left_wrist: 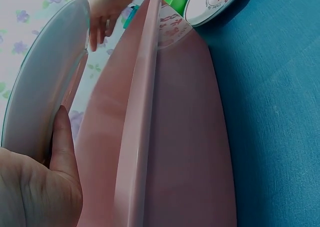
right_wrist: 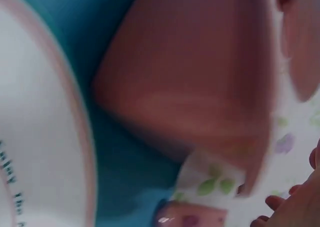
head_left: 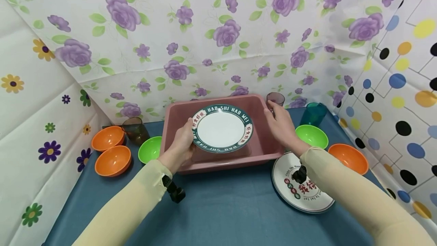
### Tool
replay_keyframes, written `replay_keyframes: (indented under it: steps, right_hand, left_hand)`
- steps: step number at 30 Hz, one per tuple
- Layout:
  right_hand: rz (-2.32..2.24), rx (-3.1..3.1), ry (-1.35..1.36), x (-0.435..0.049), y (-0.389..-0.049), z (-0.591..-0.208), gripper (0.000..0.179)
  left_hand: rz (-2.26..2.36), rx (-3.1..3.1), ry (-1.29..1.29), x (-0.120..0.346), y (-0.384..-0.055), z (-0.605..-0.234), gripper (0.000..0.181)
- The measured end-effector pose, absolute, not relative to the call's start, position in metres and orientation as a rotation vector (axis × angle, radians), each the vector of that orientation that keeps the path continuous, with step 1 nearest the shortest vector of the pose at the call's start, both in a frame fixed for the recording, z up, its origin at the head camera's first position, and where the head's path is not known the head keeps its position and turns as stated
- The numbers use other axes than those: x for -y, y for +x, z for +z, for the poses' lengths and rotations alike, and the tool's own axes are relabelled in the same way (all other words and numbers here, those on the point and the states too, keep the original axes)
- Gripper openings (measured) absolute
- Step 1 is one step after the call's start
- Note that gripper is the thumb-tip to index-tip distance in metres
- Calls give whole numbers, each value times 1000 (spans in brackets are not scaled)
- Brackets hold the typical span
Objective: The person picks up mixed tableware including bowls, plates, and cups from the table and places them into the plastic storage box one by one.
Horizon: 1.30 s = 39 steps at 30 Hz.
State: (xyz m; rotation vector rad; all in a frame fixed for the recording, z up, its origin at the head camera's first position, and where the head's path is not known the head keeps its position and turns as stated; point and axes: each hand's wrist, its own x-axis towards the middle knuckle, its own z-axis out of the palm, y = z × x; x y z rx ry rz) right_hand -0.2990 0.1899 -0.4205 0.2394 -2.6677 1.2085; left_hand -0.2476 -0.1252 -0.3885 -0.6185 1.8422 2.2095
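Pale sleeves [head_left: 124,200] cross the worktop [head_left: 225,208]; the left grip [head_left: 180,144] holds a plate [head_left: 221,129] by its edge above the tub [head_left: 175,115], the right grip [head_left: 281,125], loose-fingered and empty, at the tub's right end

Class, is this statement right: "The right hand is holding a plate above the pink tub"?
Wrong hand: the head view shows the left hand, not the right hand, holding a plate above the pink tub.

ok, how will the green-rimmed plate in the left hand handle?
The plate is probably stiff: no visible sag, though the left hand holds only one side. That one-sided grip could let it tip. Its smooth face may be slippery.
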Motion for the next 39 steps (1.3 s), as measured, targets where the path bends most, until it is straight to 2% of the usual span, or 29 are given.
replay_keyframes:
  steps: [7, 14, 25, 39]
  right_hand:
    - [1900, 2675, 174, -157, -282, -391, 71]
    - [2395, 2473, -186, -132, -266, -382, 59]
    - [2384, 2379, -200, -121, -265, -394, 45]
    - [2324, 2412, -227, -117, -263, -391, 49]
  left_hand:
    - [2206, -1858, -621, 122, -247, -385, 58]
    - [2263, -1827, -590, 114, -247, -386, 56]
    - [2231, -1837, -582, 116, -244, -385, 57]
    - [2206, -1857, -569, 119, -240, -388, 55]
